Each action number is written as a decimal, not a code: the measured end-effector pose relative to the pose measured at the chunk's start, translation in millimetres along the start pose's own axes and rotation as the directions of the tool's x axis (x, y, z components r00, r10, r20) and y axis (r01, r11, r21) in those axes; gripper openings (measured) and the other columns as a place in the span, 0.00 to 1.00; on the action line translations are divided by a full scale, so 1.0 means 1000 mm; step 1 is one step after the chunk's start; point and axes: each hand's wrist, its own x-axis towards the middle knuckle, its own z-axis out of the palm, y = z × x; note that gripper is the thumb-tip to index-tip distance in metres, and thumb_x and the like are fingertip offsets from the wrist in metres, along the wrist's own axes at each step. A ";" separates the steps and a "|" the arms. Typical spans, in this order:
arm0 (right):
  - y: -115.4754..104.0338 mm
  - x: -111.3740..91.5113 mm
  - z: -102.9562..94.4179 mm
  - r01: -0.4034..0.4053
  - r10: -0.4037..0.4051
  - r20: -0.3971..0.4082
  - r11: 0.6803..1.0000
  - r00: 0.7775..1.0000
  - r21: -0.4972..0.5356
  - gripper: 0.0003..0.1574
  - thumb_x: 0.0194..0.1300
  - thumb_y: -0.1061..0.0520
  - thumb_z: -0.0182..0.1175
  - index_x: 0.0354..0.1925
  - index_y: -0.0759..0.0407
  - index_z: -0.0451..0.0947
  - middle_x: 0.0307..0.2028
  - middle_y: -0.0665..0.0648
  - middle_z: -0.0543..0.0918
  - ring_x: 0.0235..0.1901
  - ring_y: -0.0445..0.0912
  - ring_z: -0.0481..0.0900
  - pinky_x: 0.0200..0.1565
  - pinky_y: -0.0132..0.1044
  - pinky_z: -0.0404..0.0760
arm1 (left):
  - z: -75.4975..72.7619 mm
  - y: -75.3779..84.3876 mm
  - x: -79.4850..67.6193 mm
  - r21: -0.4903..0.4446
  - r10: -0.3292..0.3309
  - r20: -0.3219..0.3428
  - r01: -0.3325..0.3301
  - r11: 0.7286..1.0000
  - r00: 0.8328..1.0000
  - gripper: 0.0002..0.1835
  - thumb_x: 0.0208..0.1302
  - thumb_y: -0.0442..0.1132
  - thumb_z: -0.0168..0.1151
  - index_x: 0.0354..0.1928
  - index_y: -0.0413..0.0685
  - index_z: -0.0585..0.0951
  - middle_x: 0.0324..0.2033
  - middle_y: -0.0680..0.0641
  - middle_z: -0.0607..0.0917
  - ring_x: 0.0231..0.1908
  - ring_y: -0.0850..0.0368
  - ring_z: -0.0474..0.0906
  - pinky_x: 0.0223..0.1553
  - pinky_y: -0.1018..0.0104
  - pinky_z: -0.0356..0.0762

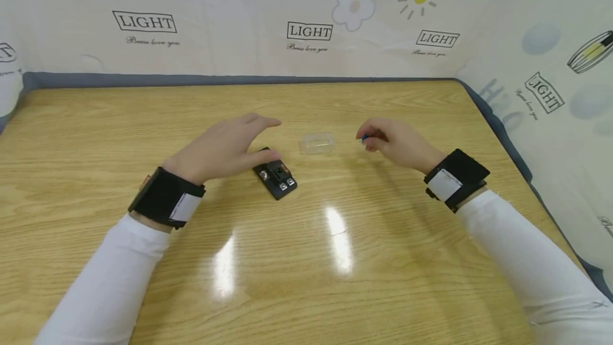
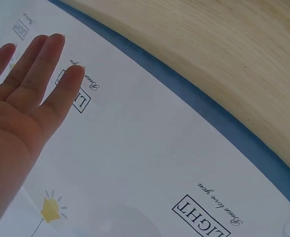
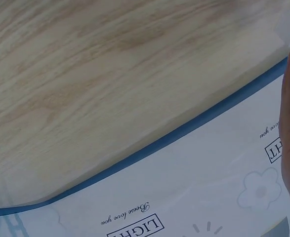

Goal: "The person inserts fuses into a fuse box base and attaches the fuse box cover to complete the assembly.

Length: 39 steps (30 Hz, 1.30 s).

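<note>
Head view: my right hand (image 1: 401, 144) pinches a tiny blue-and-white piece (image 1: 365, 137), at three o'clock from a clear, rectangular box (image 1: 317, 143). At the box's eight o'clock, a flat, black, oblong board (image 1: 278, 177) lies on the glossy, wood-grained bench (image 1: 287, 297); my left hand (image 1: 222, 147), fingers loosely extended, has its thumb over the board's far end.

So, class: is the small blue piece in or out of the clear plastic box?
Out: the right hand pinches the small blue piece, apart from the clear plastic box.
</note>
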 end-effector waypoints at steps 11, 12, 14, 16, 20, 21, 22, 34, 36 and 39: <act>-0.026 0.011 -0.007 0.081 -0.072 -0.202 0.996 0.977 0.040 0.11 0.65 0.65 0.60 0.46 0.66 0.80 0.41 0.65 0.87 0.40 0.51 0.84 0.44 0.49 0.84 | 0.000 0.024 0.014 0.117 0.070 -0.012 -0.068 0.991 0.998 0.33 0.68 0.56 0.54 0.67 0.41 0.68 0.61 0.37 0.77 0.58 0.43 0.73 0.59 0.47 0.73; -0.027 0.013 -0.007 0.091 -0.083 -0.212 0.995 0.974 0.032 0.10 0.64 0.65 0.60 0.45 0.66 0.81 0.41 0.64 0.87 0.40 0.51 0.84 0.44 0.48 0.84 | 0.001 0.024 0.015 0.120 0.076 -0.010 -0.075 0.990 0.997 0.33 0.68 0.56 0.54 0.67 0.41 0.69 0.60 0.37 0.77 0.58 0.44 0.74 0.59 0.47 0.74; -0.030 0.015 -0.008 0.116 -0.108 -0.226 0.993 0.968 0.024 0.09 0.64 0.66 0.61 0.43 0.65 0.82 0.41 0.64 0.86 0.38 0.50 0.85 0.42 0.46 0.85 | 0.003 0.025 0.015 0.118 0.080 -0.005 -0.078 0.990 0.997 0.32 0.68 0.55 0.54 0.66 0.42 0.69 0.60 0.37 0.78 0.57 0.44 0.74 0.58 0.48 0.74; -0.033 0.017 -0.009 0.142 -0.134 -0.237 0.990 0.962 0.018 0.08 0.63 0.67 0.61 0.42 0.65 0.82 0.41 0.63 0.86 0.37 0.49 0.84 0.39 0.44 0.86 | 0.004 0.026 0.016 0.115 0.077 -0.004 -0.076 0.990 0.997 0.32 0.68 0.55 0.54 0.66 0.42 0.69 0.59 0.38 0.78 0.57 0.45 0.74 0.58 0.48 0.74; -0.037 0.019 -0.011 0.177 -0.167 -0.257 0.984 0.952 0.016 0.09 0.62 0.68 0.62 0.41 0.64 0.84 0.40 0.62 0.86 0.35 0.46 0.83 0.37 0.40 0.85 | 0.004 0.026 0.016 0.108 0.068 0.001 -0.068 0.992 0.998 0.31 0.68 0.55 0.54 0.66 0.42 0.69 0.60 0.38 0.78 0.57 0.44 0.74 0.58 0.47 0.74; -0.039 0.019 -0.011 0.184 -0.175 -0.262 0.983 0.949 0.013 0.09 0.62 0.68 0.62 0.41 0.64 0.84 0.40 0.62 0.87 0.35 0.46 0.83 0.37 0.41 0.85 | 0.004 0.026 0.016 0.107 0.065 0.003 -0.065 0.992 0.998 0.31 0.68 0.55 0.54 0.66 0.42 0.69 0.59 0.38 0.78 0.57 0.44 0.74 0.58 0.47 0.74; -0.041 0.019 -0.011 0.190 -0.182 -0.267 0.982 0.946 0.005 0.09 0.61 0.68 0.62 0.41 0.64 0.85 0.40 0.62 0.87 0.36 0.46 0.84 0.38 0.41 0.84 | 0.004 0.026 0.017 0.108 0.063 0.004 -0.063 0.992 0.998 0.31 0.69 0.55 0.54 0.66 0.42 0.69 0.60 0.38 0.78 0.57 0.44 0.74 0.58 0.47 0.74; -0.070 0.027 -0.002 0.257 -0.263 -0.231 0.965 0.937 -0.054 0.19 0.61 0.70 0.62 0.51 0.63 0.82 0.38 0.62 0.86 0.37 0.48 0.82 0.42 0.44 0.84 | 0.009 0.027 0.026 0.121 0.076 -0.022 -0.073 0.990 0.997 0.30 0.69 0.56 0.52 0.63 0.41 0.72 0.57 0.36 0.80 0.53 0.43 0.77 0.55 0.47 0.77; -0.075 0.028 0.002 0.258 -0.257 -0.214 0.966 0.942 -0.024 0.22 0.61 0.70 0.62 0.55 0.66 0.78 0.38 0.63 0.85 0.38 0.49 0.82 0.43 0.44 0.85 | 0.010 0.027 0.027 0.106 0.078 -0.033 -0.074 0.992 0.996 0.30 0.70 0.56 0.52 0.62 0.40 0.73 0.56 0.37 0.81 0.53 0.43 0.78 0.54 0.47 0.77; -0.082 0.029 0.009 0.268 -0.262 -0.198 0.963 0.944 0.004 0.26 0.60 0.70 0.62 0.58 0.68 0.73 0.37 0.64 0.84 0.38 0.49 0.82 0.44 0.43 0.84 | 0.010 0.028 0.028 0.083 0.077 -0.039 -0.074 0.994 0.996 0.28 0.70 0.55 0.51 0.60 0.40 0.75 0.56 0.38 0.82 0.52 0.45 0.78 0.53 0.48 0.78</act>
